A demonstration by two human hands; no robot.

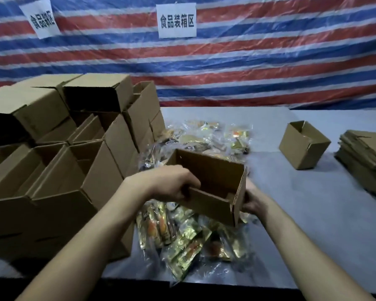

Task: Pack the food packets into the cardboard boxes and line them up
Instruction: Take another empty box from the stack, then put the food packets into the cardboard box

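The person stood at a grey table (313,213) and held an open cardboard box (211,183) in the air, tilted so its mouth faced up and towards them, and nothing showed in the part of its inside that I could see. The left hand (174,183) gripped the near left wall of the box, its fingers curled over the rim. The right hand (253,203) clasped the box's right end from outside, with the thumb and most of the fingers hidden behind the cardboard. The box hung just above a loose heap of shiny food packets (182,231) that lay on the table in clear wrapping, gold and orange, some nearer the person than the box and more spread out beyond it. To the left rose a stack of made-up boxes (74,137), piled in rows, several with open tops or flaps. Well off to the right, a lone small box (304,144) stood open on the table, and near it, farther right, lay a pile of flattened cartons (367,161). Behind everything hung a red, white and blue striped tarpaulin (248,61) with two white paper signs (176,20) fixed to it.
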